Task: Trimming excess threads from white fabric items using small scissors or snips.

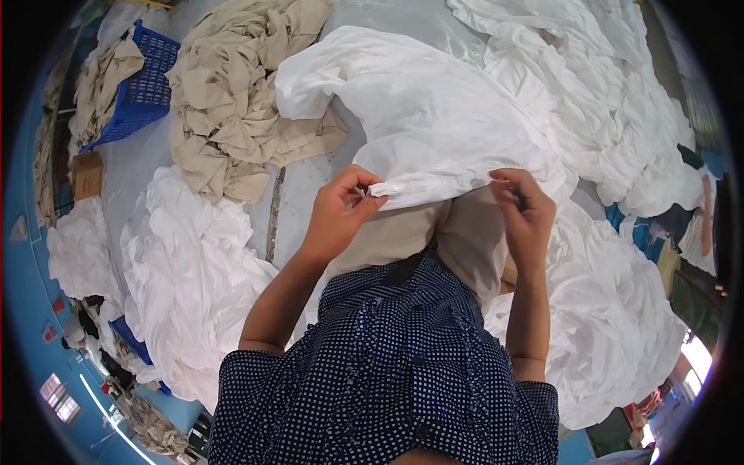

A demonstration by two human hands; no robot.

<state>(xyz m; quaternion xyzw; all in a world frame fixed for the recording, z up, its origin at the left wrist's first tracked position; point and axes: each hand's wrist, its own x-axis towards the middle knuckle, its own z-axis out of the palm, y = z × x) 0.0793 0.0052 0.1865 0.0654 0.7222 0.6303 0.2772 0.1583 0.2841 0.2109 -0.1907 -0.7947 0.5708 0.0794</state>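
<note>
A large white cloth (434, 116) lies bunched in front of me, its near edge drawn across my lap. My left hand (341, 205) pinches that edge at its left corner between thumb and fingers. Farther right along the same edge, my right hand (524, 203) has its fingers curled at the hem, slightly blurred. Between the two hands the hem runs nearly straight, with small gathers. The cloth's far part rises in a rounded fold toward the upper left.
Beige cloth (240, 85) is heaped at the far left, beside a blue plastic basket (143, 85). White cloth piles lie at the left (190, 287), far right (573, 85) and near right (612, 318). A cardboard box (87, 175) stands at the left edge.
</note>
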